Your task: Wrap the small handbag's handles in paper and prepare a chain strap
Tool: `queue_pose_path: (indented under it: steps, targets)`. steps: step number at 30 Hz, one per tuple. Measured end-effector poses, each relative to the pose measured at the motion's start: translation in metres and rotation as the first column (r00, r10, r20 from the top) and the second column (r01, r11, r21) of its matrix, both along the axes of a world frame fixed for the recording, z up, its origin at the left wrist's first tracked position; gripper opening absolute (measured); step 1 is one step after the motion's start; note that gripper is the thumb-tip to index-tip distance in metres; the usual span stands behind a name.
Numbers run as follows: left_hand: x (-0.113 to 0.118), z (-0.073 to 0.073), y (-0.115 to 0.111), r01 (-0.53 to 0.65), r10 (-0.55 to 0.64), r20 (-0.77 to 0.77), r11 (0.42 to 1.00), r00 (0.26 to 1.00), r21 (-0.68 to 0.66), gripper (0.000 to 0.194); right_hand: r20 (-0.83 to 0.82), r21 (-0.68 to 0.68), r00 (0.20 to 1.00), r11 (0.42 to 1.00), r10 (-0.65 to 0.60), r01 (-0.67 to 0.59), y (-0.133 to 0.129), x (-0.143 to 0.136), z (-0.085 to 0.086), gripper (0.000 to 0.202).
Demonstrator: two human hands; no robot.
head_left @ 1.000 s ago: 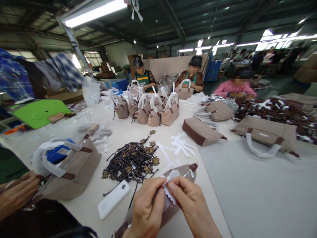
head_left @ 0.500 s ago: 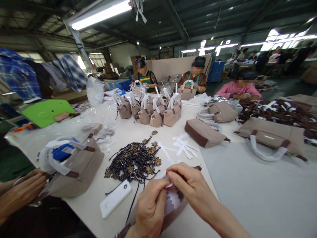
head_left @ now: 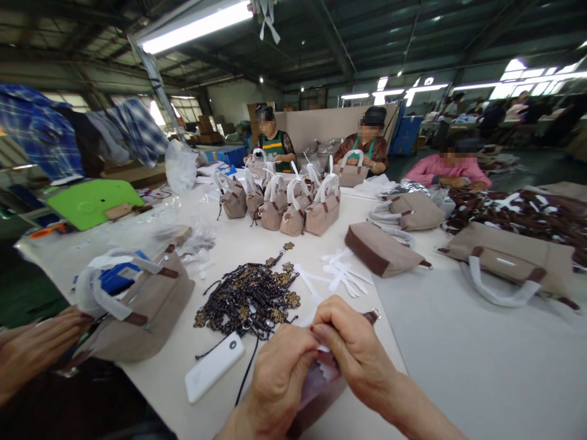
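Working low at the near edge of the pale table (head_left: 458, 342), with left hand (head_left: 279, 379) and right hand (head_left: 355, 348) pressed close together, fingertips meeting. Pinching, with both hands curled nearly closed, a white zigzag-edged paper slip (head_left: 329, 362) against a taupe fabric bag strap with brown tab and silver ring (head_left: 372, 316); only the ring end of it peeks out beyond the right knuckles, the rest lying under the palms and running toward the body. Looks like a wrapping step, midway: folding the slip round the strap, not yet smoothed down, though hard to tell how far round under the fingers. Calls next for a steady pinch from the left while turning or pressing with the right, keeping the toothed edge flat and the slip from sliding along the strap. Just left of the hands, a white rectangular power bank (head_left: 214, 366) with a dark cord; beyond it, a heap of black-and-gold braided charms (head_left: 247, 296), near but not touching. Farther out, loose white paper strips (head_left: 342, 275) and a row of small taupe handbags with white-wrapped handles (head_left: 284, 208). At far left, a co-worker's hand (head_left: 36, 348) on a larger taupe handbag with brown trim (head_left: 142, 305), well apart from the work.
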State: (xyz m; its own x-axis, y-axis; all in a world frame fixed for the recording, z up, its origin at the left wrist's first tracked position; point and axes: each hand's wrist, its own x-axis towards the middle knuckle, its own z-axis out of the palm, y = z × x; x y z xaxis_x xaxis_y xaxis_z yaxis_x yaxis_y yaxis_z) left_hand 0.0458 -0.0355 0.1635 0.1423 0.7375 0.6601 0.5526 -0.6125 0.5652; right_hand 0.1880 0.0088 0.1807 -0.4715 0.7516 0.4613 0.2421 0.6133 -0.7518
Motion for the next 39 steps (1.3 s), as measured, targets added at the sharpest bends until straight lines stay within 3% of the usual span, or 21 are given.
queue_pose_path:
  steps: [5,10,12,14,17,19,26,29,32,35,39]
  targets:
    - [-0.005,0.009,0.000,0.084,-0.072,-0.115,0.992,0.991,0.097,0.020,-0.040,0.191,0.999,0.981,0.015,-0.007,-0.003,-0.006,0.004,0.018]
    - [-0.003,0.005,-0.002,0.061,-0.048,-0.142,0.994,0.989,0.087,0.022,-0.073,0.181,0.997,0.983,-0.007,0.020,-0.004,-0.006,0.002,0.019]
    - [-0.002,0.001,-0.001,0.023,-0.013,-0.109,0.996,0.994,0.092,0.020,-0.049,0.058,0.999,0.998,0.006,-0.003,0.000,-0.003,0.004,0.018]
    - [-0.001,-0.003,0.000,-0.011,0.019,-0.071,0.994,0.997,0.111,0.017,-0.029,-0.163,0.998,0.985,0.058,-0.062,0.006,0.002,0.006,0.015]
    - [0.000,-0.007,0.001,-0.011,0.019,-0.066,0.993,0.998,0.121,0.015,-0.061,-0.455,0.987,0.876,0.150,-0.162,0.012,0.008,0.008,0.012]
    - [0.001,-0.006,0.001,0.005,0.004,-0.081,0.994,0.997,0.110,0.015,-0.087,-0.510,0.983,0.840,0.165,-0.186,0.014,0.010,0.009,0.016]
    - [0.010,0.005,0.003,-0.037,0.037,-0.046,0.999,0.998,-0.002,0.013,-0.236,-0.474,0.972,0.872,0.006,-0.120,0.012,0.010,0.001,0.018]
    - [0.014,0.004,0.005,-0.052,0.055,-0.069,0.998,0.996,0.046,0.014,-0.222,-0.353,0.975,0.931,0.014,-0.093,0.010,0.010,-0.001,0.019]
    - [0.015,-0.005,0.004,0.018,0.012,-0.160,0.983,0.987,0.183,0.016,-0.204,-0.136,0.979,0.990,0.016,-0.044,0.006,0.007,0.005,0.019]
    - [0.010,-0.017,0.002,0.103,-0.021,-0.248,0.941,0.968,0.323,0.019,-0.239,0.041,0.971,0.999,-0.007,0.018,0.003,0.001,0.017,0.017]
    - [-0.004,-0.024,-0.005,0.110,0.025,-0.379,0.937,0.925,0.330,0.020,-0.237,0.064,0.972,0.998,0.010,0.005,0.000,-0.002,0.026,0.018]
